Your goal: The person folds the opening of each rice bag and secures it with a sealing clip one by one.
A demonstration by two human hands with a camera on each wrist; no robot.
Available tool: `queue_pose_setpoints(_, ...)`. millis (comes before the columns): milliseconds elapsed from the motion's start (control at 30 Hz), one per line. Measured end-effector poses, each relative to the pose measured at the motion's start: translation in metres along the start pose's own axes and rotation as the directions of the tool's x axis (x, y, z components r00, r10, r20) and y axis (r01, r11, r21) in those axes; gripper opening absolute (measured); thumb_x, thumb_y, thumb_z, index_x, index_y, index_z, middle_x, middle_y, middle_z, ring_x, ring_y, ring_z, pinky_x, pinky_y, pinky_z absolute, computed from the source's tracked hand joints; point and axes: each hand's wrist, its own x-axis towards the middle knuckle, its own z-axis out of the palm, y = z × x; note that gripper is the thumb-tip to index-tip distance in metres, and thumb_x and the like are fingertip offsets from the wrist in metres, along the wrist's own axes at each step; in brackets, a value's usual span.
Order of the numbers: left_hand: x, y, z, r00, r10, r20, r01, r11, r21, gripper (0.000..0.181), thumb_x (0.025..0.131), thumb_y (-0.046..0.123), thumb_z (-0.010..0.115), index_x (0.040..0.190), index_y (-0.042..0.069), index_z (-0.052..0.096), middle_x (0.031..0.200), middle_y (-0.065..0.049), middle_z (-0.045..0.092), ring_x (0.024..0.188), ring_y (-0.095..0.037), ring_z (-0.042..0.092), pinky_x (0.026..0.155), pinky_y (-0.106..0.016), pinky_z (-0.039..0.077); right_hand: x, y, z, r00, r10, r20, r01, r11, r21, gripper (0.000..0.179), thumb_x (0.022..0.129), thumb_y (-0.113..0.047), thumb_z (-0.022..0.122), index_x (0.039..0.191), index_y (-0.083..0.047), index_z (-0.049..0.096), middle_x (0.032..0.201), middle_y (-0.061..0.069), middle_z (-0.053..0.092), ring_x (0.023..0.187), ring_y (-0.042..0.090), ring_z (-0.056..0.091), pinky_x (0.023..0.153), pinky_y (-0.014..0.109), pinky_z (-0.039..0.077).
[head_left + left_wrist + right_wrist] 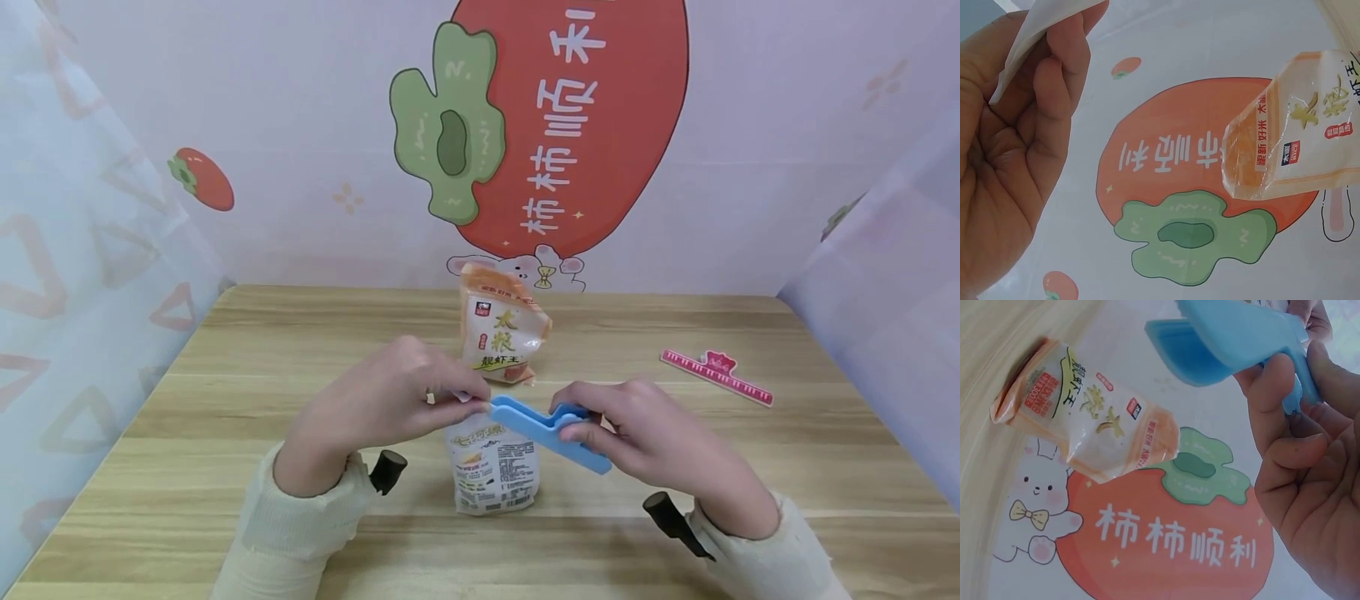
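Observation:
My left hand (pixel 390 392) pinches the top of a white printed bag (pixel 495 475) that stands upright near the middle of the table. In the left wrist view a pale edge of that bag (pixel 1038 34) lies between the curled fingers. A light blue bag clip (pixel 551 433) is pinched by its handles in my right hand (pixel 637 429). The right wrist view shows the clip (pixel 1229 340) with its long jaws spread apart. Its far end reaches the left fingertips at the top of the bag; whether the bag lies between the jaws cannot be seen.
An orange and white rice bag (pixel 502 329) stands behind the white bag. To the right, a pink clip with a piano-key pattern (pixel 716 377) lies on the wooden table (pixel 247 375). Printed cloth walls (pixel 300 225) enclose the back and sides.

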Motion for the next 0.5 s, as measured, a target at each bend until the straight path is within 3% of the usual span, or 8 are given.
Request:
queue_pose_setpoints(200, 0.0013, -0.0006, -0.0003, 0.999, -0.032, 0.012, 0.032, 0.999, -0.020, 0.008, 0.085, 0.008, 0.078, 0.094, 0.008, 0.077, 0.083, 0.002, 0.075, 0.068, 0.001, 0.062, 0.060, -0.012, 0.050, 0.0015, -0.0003, 0.0013, 0.999, 0.035, 0.020, -0.036, 0.999, 0.031, 0.014, 0.094, -0.020, 0.069, 0.106, -0.017, 0.064, 0.075, -0.013, 0.062, 0.061, -0.006, 0.050, 0.050, 0.017, 0.044)
queue_pose_setpoints(367, 0.0020, -0.0032, -0.0015, 0.993, -0.110, 0.042, 0.113, 0.989, -0.093, 0.011, 0.088, 0.012, 0.076, 0.098, 0.008, 0.077, 0.087, 0.002, 0.076, 0.069, 0.002, 0.063, 0.058, -0.015, 0.051, 0.0028, 0.0029, 0.0029, 0.998, 0.054, 0.018, -0.055, 0.996, 0.065, 0.014, 0.094, -0.018, 0.068, 0.106, -0.016, 0.063, 0.075, -0.012, 0.063, 0.061, -0.005, 0.051, 0.051, 0.018, 0.046)
queue_pose_setpoints(500, -0.0020, -0.0071, -0.0050, 0.979, -0.178, 0.099, 0.191, 0.972, -0.139, 0.011, 0.089, 0.017, 0.075, 0.098, 0.011, 0.076, 0.085, 0.006, 0.073, 0.068, 0.002, 0.062, 0.060, -0.019, 0.053, 0.0032, 0.0052, 0.0030, 0.997, 0.069, 0.017, -0.070, 0.993, 0.090, 0.015, 0.093, -0.016, 0.069, 0.107, -0.013, 0.064, 0.077, -0.010, 0.065, 0.062, -0.004, 0.052, 0.053, 0.021, 0.049)
